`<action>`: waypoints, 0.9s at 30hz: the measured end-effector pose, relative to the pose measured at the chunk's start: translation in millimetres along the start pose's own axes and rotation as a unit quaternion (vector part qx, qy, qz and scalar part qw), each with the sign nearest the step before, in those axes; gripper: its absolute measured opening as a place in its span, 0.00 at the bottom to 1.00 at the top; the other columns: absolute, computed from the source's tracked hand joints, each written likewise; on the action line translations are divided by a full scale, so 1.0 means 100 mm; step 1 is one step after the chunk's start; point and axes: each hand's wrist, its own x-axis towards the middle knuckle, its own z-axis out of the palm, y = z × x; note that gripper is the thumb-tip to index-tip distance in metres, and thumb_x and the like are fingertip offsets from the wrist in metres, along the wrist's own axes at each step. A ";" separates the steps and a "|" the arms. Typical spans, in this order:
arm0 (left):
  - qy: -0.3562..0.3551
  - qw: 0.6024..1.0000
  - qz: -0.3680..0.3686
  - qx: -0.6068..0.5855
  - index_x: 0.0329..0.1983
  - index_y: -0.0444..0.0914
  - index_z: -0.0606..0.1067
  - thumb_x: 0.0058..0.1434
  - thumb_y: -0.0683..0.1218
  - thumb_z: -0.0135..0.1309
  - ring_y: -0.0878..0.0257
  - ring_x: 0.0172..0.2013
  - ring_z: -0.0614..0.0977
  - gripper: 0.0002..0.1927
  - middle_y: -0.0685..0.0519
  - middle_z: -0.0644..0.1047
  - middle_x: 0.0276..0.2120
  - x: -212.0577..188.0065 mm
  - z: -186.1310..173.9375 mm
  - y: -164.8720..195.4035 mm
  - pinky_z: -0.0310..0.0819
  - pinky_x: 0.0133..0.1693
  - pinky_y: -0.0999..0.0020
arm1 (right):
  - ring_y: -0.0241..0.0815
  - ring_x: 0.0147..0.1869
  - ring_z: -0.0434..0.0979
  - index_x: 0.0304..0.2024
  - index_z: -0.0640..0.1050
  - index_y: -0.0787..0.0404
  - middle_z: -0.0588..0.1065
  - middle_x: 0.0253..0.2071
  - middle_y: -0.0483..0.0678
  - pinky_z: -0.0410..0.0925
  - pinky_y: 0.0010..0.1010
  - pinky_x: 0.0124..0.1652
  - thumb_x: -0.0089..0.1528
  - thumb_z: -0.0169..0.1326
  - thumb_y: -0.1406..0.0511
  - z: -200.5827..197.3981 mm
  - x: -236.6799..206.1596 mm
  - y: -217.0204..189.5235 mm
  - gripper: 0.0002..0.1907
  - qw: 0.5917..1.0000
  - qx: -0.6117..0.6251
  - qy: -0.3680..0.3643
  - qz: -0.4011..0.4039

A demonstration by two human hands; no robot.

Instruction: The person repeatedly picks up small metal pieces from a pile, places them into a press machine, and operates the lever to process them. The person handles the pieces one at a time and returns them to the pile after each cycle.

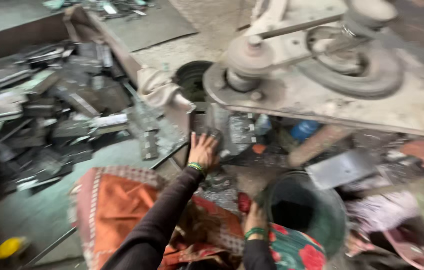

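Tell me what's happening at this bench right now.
A person reaches the left hand forward onto a heap of small dark metal pieces below a belt-driven machine. The right hand rests at the rim of a dark round bucket. More flat metal scraps fill a tray to the left. The picture is blurred.

No packages, labels, signs (or screens).

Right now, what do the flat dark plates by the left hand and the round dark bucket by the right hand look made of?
The flat dark plates under the left hand look like sheet metal: thin, grey, dull sheen, though blur leaves it open. The round dark bucket beside the right hand could be metal or plastic: a smooth, greenish-black wall with a matte finish.
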 end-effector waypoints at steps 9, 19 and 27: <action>0.136 0.987 -0.061 -0.053 0.52 0.52 0.81 0.65 0.60 0.62 0.57 0.46 0.84 0.16 0.55 0.82 0.50 -0.44 -0.16 -1.19 0.81 0.49 0.60 | 0.64 0.60 0.73 0.65 0.61 0.48 0.71 0.57 0.61 0.70 0.51 0.54 0.59 0.60 0.59 -0.12 0.08 0.12 0.34 0.997 0.040 -0.057 0.025; 0.109 0.892 -0.438 0.010 0.65 0.46 0.66 0.54 0.54 0.66 0.48 0.51 0.80 0.36 0.44 0.77 0.50 -0.56 0.00 -1.53 0.66 0.54 0.37 | 0.62 0.60 0.74 0.66 0.62 0.49 0.73 0.56 0.59 0.70 0.50 0.54 0.58 0.62 0.59 -0.06 0.05 0.27 0.36 0.998 0.046 -0.033 0.024; 0.066 0.854 -0.506 -0.105 0.47 0.48 0.82 0.52 0.55 0.68 0.47 0.51 0.83 0.20 0.49 0.83 0.47 -0.79 -0.42 -2.16 0.73 0.53 0.47 | 0.62 0.58 0.75 0.65 0.63 0.49 0.74 0.54 0.59 0.69 0.50 0.54 0.57 0.63 0.59 0.00 -0.15 -0.44 0.36 0.997 0.063 -0.032 0.023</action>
